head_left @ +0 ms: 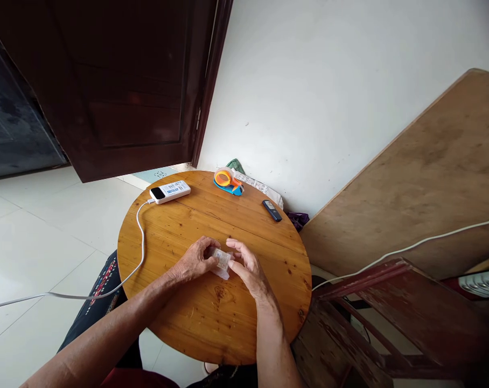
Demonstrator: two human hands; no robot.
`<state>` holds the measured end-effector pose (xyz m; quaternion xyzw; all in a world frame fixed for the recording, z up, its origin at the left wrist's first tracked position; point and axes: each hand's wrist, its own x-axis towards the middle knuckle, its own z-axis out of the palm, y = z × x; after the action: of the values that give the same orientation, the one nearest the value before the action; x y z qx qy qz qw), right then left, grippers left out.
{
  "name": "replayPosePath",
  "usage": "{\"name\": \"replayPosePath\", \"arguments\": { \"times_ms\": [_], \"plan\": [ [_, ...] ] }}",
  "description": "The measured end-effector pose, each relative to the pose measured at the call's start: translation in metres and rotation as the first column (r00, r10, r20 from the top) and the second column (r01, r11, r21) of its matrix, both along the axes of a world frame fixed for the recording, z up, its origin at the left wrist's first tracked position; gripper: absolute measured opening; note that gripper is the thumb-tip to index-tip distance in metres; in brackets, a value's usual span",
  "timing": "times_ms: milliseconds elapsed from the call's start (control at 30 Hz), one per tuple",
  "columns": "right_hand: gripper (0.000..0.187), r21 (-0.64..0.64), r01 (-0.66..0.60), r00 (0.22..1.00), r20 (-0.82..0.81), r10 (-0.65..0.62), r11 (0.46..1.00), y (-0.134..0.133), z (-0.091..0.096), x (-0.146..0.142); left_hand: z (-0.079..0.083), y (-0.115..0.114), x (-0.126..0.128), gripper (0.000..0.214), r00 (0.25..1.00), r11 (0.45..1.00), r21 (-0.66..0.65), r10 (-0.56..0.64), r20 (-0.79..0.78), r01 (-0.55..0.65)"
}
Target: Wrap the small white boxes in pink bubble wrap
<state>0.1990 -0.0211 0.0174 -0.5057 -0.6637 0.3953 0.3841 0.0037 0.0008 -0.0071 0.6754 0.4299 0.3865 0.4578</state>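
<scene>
Over the front half of the round wooden table (175,302), a small, whitish, see-through packet (223,260) is held at an angle. My left hand (196,260) pinches it from the left, its thumb on top and fingers curled behind. What lies inside the packet is too small to make out. At the packet's right edge is my right hand (249,269), the thumb close to or touching it. The fingers of that hand are apart and loosely curved. A paler flap of the packet hangs below the thumb.
At the back stand an orange and blue tape dispenser (228,181) and, left of it, a white device (170,192) with a plugged-in cable (142,237). A dark handheld device (272,210) lies at the right. A wooden chair (374,312) stands right of the table.
</scene>
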Motion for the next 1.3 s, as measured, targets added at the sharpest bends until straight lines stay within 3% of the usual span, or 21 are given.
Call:
{"name": "replayPosePath", "arguments": {
  "times_ms": [100, 200, 400, 533, 700, 800, 1000, 1300],
  "plan": [
    [0.045, 0.009, -0.103, 0.994, 0.032, 0.103, 0.995, -0.002, 0.008, 0.001, 0.004, 0.0, -0.001, 0.035, 1.0, 1.0, -0.001, 0.0, -0.003, 0.0],
    [0.044, 0.014, -0.119, 0.992, 0.053, 0.118, 0.993, -0.003, 0.01, -0.003, 0.007, -0.001, -0.002, 0.035, 1.0, 1.0, -0.024, 0.002, 0.01, -0.001],
    [0.013, 0.139, 0.021, 1.0, 0.021, -0.024, 0.99, 0.002, 0.001, -0.013, 0.006, -0.001, -0.002, 0.033, 0.997, 0.998, -0.069, 0.003, 0.073, 0.002],
    [0.014, 0.194, 0.092, 0.996, -0.025, -0.089, 0.977, 0.003, -0.003, -0.015, 0.004, -0.001, 0.0, 0.038, 0.998, 0.998, -0.058, 0.026, 0.052, -0.023],
    [0.019, 0.157, 0.184, 0.978, -0.13, -0.164, 0.97, 0.005, -0.006, -0.015, 0.001, -0.002, 0.002, 0.033, 0.993, 0.993, 0.108, 0.056, -0.103, -0.045],
    [0.021, 0.127, 0.199, 0.97, -0.166, -0.177, 0.972, 0.006, -0.005, -0.015, -0.003, -0.001, 0.003, 0.046, 0.984, 0.989, 0.138, 0.08, -0.159, -0.058],
    [0.021, 0.116, 0.204, 0.97, -0.159, -0.184, 0.972, 0.007, 0.004, -0.015, -0.01, 0.001, 0.002, 0.07, 0.997, 0.996, 0.093, 0.0, -0.078, 0.008],
    [0.022, 0.184, 0.226, 0.969, -0.146, -0.201, 0.956, 0.012, 0.026, -0.008, 0.006, -0.009, 0.001, 0.087, 0.986, 0.987, 0.058, -0.143, -0.081, 0.148]
  ]
}}
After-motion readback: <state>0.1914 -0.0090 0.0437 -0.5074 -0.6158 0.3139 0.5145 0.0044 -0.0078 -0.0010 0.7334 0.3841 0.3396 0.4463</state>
